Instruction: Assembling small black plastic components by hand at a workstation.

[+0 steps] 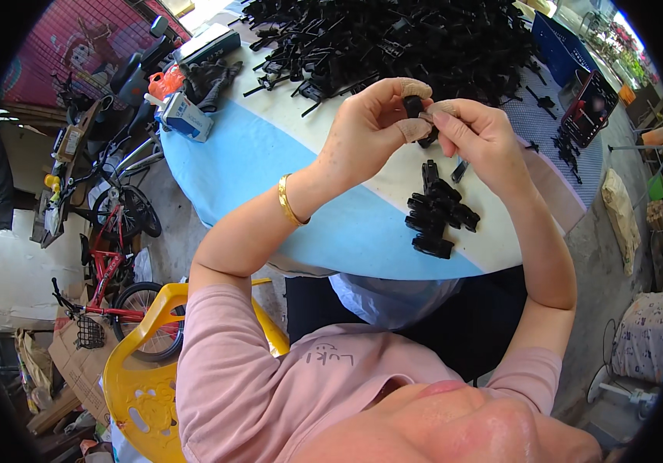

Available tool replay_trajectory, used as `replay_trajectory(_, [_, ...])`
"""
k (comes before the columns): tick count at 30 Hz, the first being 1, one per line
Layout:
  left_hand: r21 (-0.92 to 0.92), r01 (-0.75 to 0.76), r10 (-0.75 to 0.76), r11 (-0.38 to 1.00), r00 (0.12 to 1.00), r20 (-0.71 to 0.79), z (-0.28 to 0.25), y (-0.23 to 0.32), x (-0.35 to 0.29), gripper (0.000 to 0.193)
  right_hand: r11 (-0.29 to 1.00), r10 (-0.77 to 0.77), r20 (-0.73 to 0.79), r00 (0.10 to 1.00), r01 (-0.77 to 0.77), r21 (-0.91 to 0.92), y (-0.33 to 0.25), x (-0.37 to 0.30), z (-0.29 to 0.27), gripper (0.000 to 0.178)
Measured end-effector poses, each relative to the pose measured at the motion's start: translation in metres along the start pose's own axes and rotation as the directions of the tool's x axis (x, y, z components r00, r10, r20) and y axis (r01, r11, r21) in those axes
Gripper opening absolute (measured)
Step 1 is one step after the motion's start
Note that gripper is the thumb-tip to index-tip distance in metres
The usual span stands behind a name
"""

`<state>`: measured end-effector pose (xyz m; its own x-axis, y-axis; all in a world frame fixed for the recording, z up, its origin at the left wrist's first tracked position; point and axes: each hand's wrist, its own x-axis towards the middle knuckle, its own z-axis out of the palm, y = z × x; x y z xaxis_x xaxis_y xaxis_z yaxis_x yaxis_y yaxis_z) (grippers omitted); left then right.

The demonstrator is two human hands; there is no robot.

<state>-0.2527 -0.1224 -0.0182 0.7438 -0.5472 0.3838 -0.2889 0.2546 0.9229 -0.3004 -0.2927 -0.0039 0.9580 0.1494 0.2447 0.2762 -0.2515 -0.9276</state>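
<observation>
Black part [413, 106] gripped by left hand [364, 130]; right hand [487, 140]: hold unclear. Judged light, stiff; best pinched at sides.

One wide fisheye view, worn on the head, looks steeply down from above, near the left hand [358, 131] and right hand [486, 143], taking in the round, blue-and-cream cloth-covered table [231, 162] beneath them and grey concrete floor [181, 247] to either side.
</observation>
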Motion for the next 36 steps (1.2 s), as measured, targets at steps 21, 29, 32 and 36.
replay_trajectory(21, [0.392,-0.086,0.003,0.916,0.978,0.207,0.001,-0.001,-0.006,0.063,0.897,0.027,0.097,0.995,0.019,-0.442,-0.002,0.006,-0.036,0.033])
replay_trajectory(29, [0.540,-0.175,0.015,0.824,0.958,0.288,0.016,0.019,-0.022,0.055,0.846,-0.046,0.279,0.959,0.186,-0.500,0.018,0.013,-0.034,0.029])
replay_trajectory(32, [0.580,-0.159,-0.179,0.799,0.858,0.482,0.024,0.023,-0.026,0.059,0.573,-0.117,0.218,0.969,0.245,-0.782,0.027,0.015,-0.022,0.028])
replay_trajectory(36, [0.615,-0.267,-0.177,0.742,0.807,0.563,0.027,0.012,-0.026,0.060,0.456,-0.065,0.240,0.969,0.243,-0.856,0.035,0.018,-0.012,0.025])
